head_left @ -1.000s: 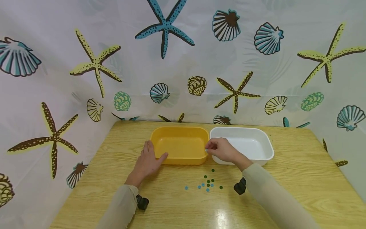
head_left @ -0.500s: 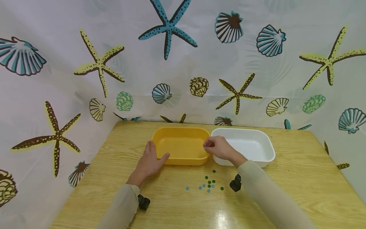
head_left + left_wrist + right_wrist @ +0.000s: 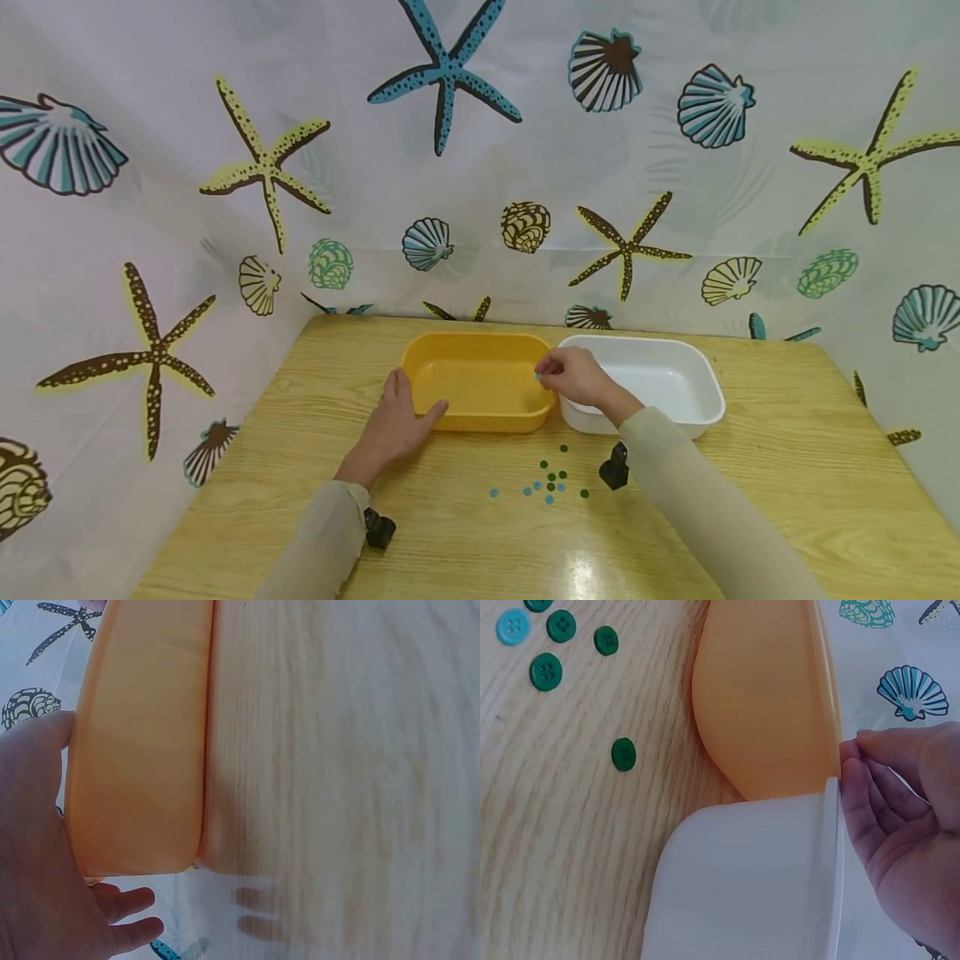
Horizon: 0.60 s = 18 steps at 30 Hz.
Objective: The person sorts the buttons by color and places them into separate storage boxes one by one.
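In the head view my right hand (image 3: 577, 377) pinches a light blue button (image 3: 537, 377) between thumb and fingertips, over the right end of a yellow tray (image 3: 480, 423). The right wrist view shows those fingertips just above the tray rim; the button is hidden there. My left hand (image 3: 393, 423) rests at the tray's front left corner, thumb over the front rim and fingers stretched along the left side. In the left wrist view, two of its fingertips (image 3: 135, 934) show past the tray's end. A white tray (image 3: 716, 404) stands right beside the yellow one, under my right wrist.
Several dark green buttons (image 3: 623, 754) and light blue buttons (image 3: 513, 628) lie scattered on the wooden table (image 3: 465, 550) in front of the trays. Behind the table hangs a white curtain (image 3: 480, 175) printed with shells and starfish.
My right hand has moved slightly left, then a little farther over the yellow tray, still pinching the blue button. The left hand has stayed at the tray's corner. The head view has shifted slightly.
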Tool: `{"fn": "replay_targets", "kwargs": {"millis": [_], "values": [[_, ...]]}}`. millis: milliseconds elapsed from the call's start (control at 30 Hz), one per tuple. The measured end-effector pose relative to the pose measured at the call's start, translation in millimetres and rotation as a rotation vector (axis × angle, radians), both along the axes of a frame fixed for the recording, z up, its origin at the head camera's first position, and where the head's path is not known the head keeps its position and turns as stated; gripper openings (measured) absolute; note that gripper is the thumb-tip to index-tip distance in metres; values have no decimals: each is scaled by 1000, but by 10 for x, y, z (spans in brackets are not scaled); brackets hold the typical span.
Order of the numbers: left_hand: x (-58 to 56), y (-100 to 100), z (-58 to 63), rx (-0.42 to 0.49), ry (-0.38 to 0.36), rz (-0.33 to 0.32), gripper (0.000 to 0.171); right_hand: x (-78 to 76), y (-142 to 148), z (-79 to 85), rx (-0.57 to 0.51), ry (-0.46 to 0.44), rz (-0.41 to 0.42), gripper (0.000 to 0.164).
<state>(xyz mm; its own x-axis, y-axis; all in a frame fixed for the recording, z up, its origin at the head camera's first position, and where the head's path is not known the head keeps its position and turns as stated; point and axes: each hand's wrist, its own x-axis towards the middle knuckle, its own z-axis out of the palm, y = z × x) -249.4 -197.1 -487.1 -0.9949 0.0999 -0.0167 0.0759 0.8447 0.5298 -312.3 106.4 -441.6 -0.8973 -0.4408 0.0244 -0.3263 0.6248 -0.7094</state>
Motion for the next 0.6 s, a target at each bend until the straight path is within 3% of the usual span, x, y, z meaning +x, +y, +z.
{"fn": "replay_targets", "kwargs": {"millis": [600], "values": [[-19, -10, -7, -21, -2, -5, 112, -149, -54, -14, -1, -29, -55, 13]]}}
